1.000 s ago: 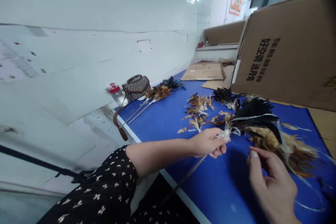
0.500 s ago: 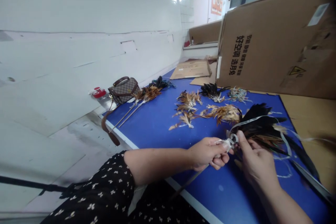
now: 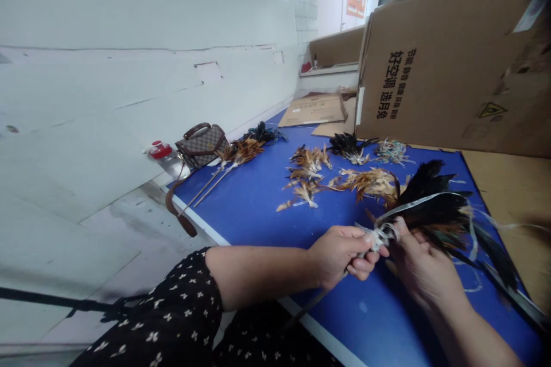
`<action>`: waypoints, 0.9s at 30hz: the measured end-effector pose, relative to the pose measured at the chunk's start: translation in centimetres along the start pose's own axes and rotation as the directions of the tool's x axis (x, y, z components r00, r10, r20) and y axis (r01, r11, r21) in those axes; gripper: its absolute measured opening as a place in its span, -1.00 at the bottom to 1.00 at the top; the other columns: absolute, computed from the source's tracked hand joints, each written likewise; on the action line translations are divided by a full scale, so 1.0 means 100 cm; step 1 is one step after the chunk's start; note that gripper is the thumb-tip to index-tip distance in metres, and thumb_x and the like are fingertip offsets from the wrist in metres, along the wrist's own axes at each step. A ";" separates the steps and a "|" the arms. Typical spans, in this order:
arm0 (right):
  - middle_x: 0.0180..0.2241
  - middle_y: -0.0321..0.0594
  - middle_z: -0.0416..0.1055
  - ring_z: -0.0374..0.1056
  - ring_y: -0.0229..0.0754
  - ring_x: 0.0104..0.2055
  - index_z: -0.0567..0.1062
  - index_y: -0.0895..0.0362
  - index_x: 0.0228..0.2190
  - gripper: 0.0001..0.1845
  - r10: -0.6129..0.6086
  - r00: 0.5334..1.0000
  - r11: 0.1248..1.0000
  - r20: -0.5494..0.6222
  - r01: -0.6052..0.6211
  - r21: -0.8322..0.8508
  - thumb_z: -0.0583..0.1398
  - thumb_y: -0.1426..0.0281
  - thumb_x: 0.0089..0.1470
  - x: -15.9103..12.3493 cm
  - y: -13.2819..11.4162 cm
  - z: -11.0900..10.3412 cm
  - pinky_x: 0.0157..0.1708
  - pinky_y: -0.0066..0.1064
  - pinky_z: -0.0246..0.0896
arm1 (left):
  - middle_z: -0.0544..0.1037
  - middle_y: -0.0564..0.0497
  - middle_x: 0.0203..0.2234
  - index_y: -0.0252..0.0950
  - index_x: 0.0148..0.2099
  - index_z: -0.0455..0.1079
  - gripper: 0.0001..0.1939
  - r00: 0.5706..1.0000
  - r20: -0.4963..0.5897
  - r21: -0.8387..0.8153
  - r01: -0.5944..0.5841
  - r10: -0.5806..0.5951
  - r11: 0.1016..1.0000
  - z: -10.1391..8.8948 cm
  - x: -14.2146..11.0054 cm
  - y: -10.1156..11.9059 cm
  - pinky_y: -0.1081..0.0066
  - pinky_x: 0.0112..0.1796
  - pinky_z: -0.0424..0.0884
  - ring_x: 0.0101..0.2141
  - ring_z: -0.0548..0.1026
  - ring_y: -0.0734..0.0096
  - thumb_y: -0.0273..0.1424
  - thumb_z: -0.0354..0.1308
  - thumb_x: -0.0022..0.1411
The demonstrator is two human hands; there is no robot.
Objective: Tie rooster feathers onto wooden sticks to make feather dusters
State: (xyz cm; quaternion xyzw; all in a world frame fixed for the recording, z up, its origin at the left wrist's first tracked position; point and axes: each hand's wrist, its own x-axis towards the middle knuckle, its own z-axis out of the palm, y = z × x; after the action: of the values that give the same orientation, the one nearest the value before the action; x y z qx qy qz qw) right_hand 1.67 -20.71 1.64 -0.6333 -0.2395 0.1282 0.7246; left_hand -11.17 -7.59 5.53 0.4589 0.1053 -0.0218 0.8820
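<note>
My left hand (image 3: 344, 253) is closed round the thin stick (image 3: 312, 303) of a feather duster, just below its tied top. White ribbon (image 3: 380, 236) is wound in loose loops between my two hands. At the base of the duster's long black and brown feathers (image 3: 430, 206), my right hand (image 3: 424, 264) is closed with thumb and fingers pinching beside the ribbon. Some of its fingertips are hidden. The feathers fan out to the right, and a length of ribbon trails over them. The stick's lower end runs down past the table edge.
Brown feather bunches (image 3: 368, 183), a black bunch (image 3: 346, 146) and tangled ribbons (image 3: 391, 151) lie on the blue table (image 3: 258, 212). Two feathered sticks (image 3: 217, 183) lie by a handbag (image 3: 203, 145) and bottle (image 3: 167, 159). Scissors (image 3: 512, 295) lie at right, below a large cardboard box (image 3: 451, 69).
The black feathers have turned slightly upward and spread more. The ribbon loops at the binding have shifted, and my right hand sits slightly higher against them. Both hands keep their hold.
</note>
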 end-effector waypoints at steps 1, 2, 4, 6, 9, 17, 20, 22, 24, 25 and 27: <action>-0.46 -0.25 0.49 0.39 -0.14 -0.47 0.55 0.03 -0.38 -0.36 0.072 0.997 0.996 -0.006 -0.071 0.059 0.44 -0.28 0.18 0.000 -0.001 0.001 -0.53 -0.35 0.38 | 0.36 0.05 -0.42 -0.42 -0.14 0.53 -0.57 1.000 0.012 0.005 0.012 -0.012 1.000 0.000 0.000 0.002 0.42 -0.46 -0.04 -0.56 0.15 0.64 -0.12 0.49 0.29; -0.46 -0.26 0.48 0.37 -0.16 -0.48 0.54 0.04 -0.39 -0.34 0.144 0.989 0.984 -0.019 -0.142 0.107 0.48 -0.29 0.10 -0.001 -0.002 0.001 -0.54 -0.38 0.36 | 0.38 0.05 -0.42 -0.40 -0.14 0.52 -0.55 0.999 0.025 0.015 0.027 -0.027 1.000 0.001 0.000 0.004 0.42 -0.47 -0.03 -0.56 0.16 0.64 -0.10 0.50 0.28; -0.52 -0.29 0.43 0.28 -0.22 -0.54 0.53 0.05 -0.41 -0.31 0.233 0.971 0.965 -0.056 -0.223 0.134 0.52 -0.29 0.04 -0.002 -0.005 0.003 -0.61 -0.42 0.23 | 0.41 0.05 -0.42 -0.38 -0.14 0.50 -0.49 0.998 0.048 0.048 0.049 -0.051 0.998 0.000 0.001 0.010 0.43 -0.49 -0.01 -0.57 0.18 0.64 -0.02 0.51 0.25; -0.53 -0.28 0.43 0.24 -0.24 -0.58 0.56 0.07 -0.40 -0.32 0.239 0.970 0.965 -0.035 -0.233 0.124 0.50 -0.29 0.08 -0.003 -0.010 0.005 -0.63 -0.43 0.19 | 0.45 0.04 -0.41 -0.37 -0.11 0.49 -0.41 0.997 0.057 0.095 0.041 -0.046 0.995 -0.001 0.004 0.018 0.44 -0.51 -0.01 -0.58 0.18 0.64 0.07 0.51 0.22; -0.32 -0.10 0.64 0.53 -0.10 -0.39 0.71 0.10 -0.18 -0.32 0.167 0.985 0.977 0.045 -0.172 0.125 0.46 -0.28 0.14 -0.002 -0.013 0.007 -0.39 -0.33 0.50 | 0.51 0.02 -0.42 -0.36 -0.09 0.49 -0.35 0.999 0.011 0.164 -0.048 0.046 0.985 -0.003 0.011 0.036 0.46 -0.52 0.02 -0.58 0.21 0.63 0.15 0.48 0.21; -0.11 0.05 0.74 0.63 -0.01 -0.31 0.83 0.08 -0.10 -0.38 0.126 0.990 0.985 0.062 -0.133 0.109 0.51 -0.19 0.11 0.001 0.003 0.006 -0.32 -0.27 0.64 | 0.60 -0.01 -0.41 -0.33 -0.24 0.43 -0.28 0.904 -0.200 0.202 -0.340 0.378 0.919 -0.010 0.028 0.075 0.49 -0.51 0.22 -0.53 0.38 0.60 0.06 0.70 -0.13; -0.15 0.01 0.74 0.61 -0.05 -0.34 0.84 0.05 -0.08 -0.39 0.127 0.991 0.988 0.034 -0.129 0.086 0.54 -0.17 0.09 0.001 0.004 0.006 -0.40 -0.36 0.58 | 0.59 0.06 -0.49 -0.27 -0.20 0.37 -0.22 0.862 -0.293 0.163 -0.381 0.414 0.910 -0.010 0.035 0.068 0.46 -0.51 0.31 -0.58 0.42 0.54 -0.09 0.78 -0.28; -0.17 -0.01 0.74 0.60 -0.08 -0.34 0.82 0.04 -0.02 -0.35 0.155 0.988 0.984 -0.012 -0.154 0.085 0.55 -0.17 0.08 -0.001 0.000 0.005 -0.49 -0.45 0.48 | 0.54 0.14 -0.52 -0.26 -0.16 0.35 -0.18 0.848 -0.331 0.146 -0.387 0.414 0.910 -0.007 0.039 0.059 0.46 -0.54 0.31 -0.62 0.41 0.53 -0.17 0.80 -0.33; -0.16 -0.02 0.73 0.58 -0.09 -0.35 0.80 0.02 0.08 -0.29 0.170 0.982 0.984 -0.077 -0.165 0.072 0.54 -0.18 0.08 -0.004 -0.007 0.005 -0.56 -0.48 0.37 | 0.54 0.16 -0.49 -0.26 -0.14 0.35 -0.18 0.845 -0.350 0.134 -0.382 0.404 0.914 -0.002 0.041 0.050 0.48 -0.57 0.26 -0.63 0.40 0.56 -0.21 0.79 -0.33; -0.15 -0.04 0.73 0.57 -0.10 -0.36 0.77 0.01 0.14 -0.25 0.157 0.981 0.987 -0.115 -0.153 0.045 0.53 -0.19 0.10 -0.006 -0.011 0.004 -0.57 -0.47 0.35 | 0.55 0.16 -0.46 -0.26 -0.13 0.34 -0.18 0.848 -0.352 0.132 -0.374 0.396 0.918 0.000 0.042 0.045 0.50 -0.58 0.22 -0.63 0.40 0.57 -0.23 0.79 -0.32; -0.09 -0.05 0.73 0.57 -0.08 -0.34 0.71 -0.02 0.26 -0.23 0.041 0.982 0.997 -0.182 -0.053 -0.063 0.49 -0.17 0.18 -0.008 -0.018 0.002 -0.51 -0.39 0.42 | 0.54 0.17 -0.45 -0.25 -0.12 0.35 -0.21 0.870 -0.334 0.149 -0.331 0.362 0.932 0.005 0.041 0.037 0.53 -0.59 0.18 -0.63 0.38 0.60 -0.25 0.78 -0.29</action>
State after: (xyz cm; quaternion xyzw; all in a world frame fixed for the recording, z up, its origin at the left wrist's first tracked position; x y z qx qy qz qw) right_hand 0.69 -21.18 3.31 -0.6720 -0.1619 0.0792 0.7183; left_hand -6.55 -5.66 7.91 0.5044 0.1781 0.2158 0.8169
